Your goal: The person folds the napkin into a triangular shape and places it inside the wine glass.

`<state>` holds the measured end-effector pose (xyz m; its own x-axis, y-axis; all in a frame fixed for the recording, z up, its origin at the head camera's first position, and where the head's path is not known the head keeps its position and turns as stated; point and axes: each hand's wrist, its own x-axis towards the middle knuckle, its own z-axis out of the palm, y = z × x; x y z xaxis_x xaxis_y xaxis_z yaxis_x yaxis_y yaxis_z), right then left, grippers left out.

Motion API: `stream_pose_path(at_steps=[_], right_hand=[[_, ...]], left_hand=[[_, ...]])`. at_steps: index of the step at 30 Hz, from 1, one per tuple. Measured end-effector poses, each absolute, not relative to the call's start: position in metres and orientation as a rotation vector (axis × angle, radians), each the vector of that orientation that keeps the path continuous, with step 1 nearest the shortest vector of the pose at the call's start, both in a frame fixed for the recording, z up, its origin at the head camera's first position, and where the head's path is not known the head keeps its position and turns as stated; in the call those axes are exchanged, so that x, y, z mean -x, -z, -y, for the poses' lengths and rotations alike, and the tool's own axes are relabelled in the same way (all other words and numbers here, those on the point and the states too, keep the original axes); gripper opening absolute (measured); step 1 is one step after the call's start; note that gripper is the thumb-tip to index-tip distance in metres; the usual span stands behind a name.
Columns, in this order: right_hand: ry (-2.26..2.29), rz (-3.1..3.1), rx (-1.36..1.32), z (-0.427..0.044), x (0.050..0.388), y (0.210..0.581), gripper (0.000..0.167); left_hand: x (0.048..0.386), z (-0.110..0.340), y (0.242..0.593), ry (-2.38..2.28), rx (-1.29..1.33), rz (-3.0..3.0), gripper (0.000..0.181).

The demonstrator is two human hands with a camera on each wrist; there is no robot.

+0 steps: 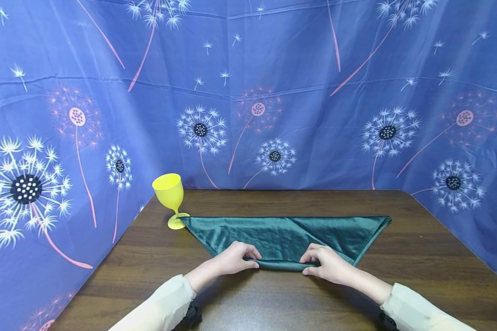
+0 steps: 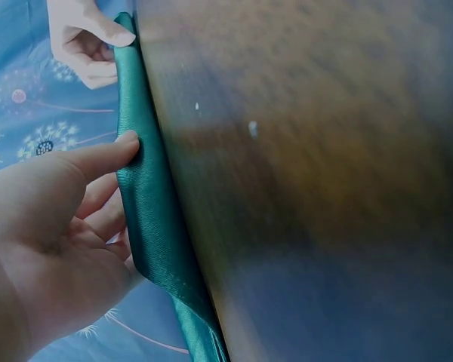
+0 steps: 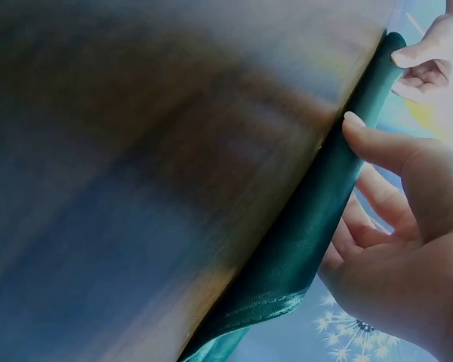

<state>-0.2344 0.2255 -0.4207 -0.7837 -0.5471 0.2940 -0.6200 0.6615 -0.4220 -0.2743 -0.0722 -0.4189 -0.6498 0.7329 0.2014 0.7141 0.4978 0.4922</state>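
I have a dark green cloth spread before me on the brown tabletop, its long straight side away from me and its two slanting sides narrowing toward me. The side nearest me is a rolled edge, and both my hands are on it. My left hand pinches the roll left of the cloth's middle, thumb on the near face and fingers curled behind. My right hand pinches it the same way right of the cloth's middle, so a short stretch of roll shows between my thumbs. Neither hand is spread wide; thumb and fingers are only about the roll's thickness apart.

At the cloth's far left corner stands a yellow cup on a stem, upright, its round foot right by that corner; I can't tell whether they touch. Beyond the cloth hangs a blue curtain printed with white and pink dandelions. My pale sleeves lie on the cloth's near side.
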Motion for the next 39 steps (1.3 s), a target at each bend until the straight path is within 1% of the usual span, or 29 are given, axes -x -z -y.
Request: stream_pose_path(at_steps=[10,20,23,31,39], right_hand=[[-0.832,2.74,-0.944,-0.2254,0.2354,0.419,0.018],[-0.857,2.712,-0.946,-0.226,0.2354,0.4198,0.007],[-0.859,2.71,-0.95,-0.2254,0.2354,0.4199,0.006],[-0.829,2.65,-0.967,-0.2245,0.2332,0.421,0.006],[-0.83,2.691,-0.949,-0.2238,0.2329,0.4194,0.005]], left_hand=[[0.274,0.0732,0.4184,-0.862,-1.305,-2.678,0.013],[0.2717,0.0732,0.4172,-0.774,-1.318,-2.722,0.016],[0.271,0.0735,0.417,-0.753,-1.327,-2.741,0.015],[0.2696,0.0737,0.4165,-0.859,-1.241,-2.697,0.014],[0.2705,0.0738,0.4172,-0.867,-1.243,-2.697,0.011]])
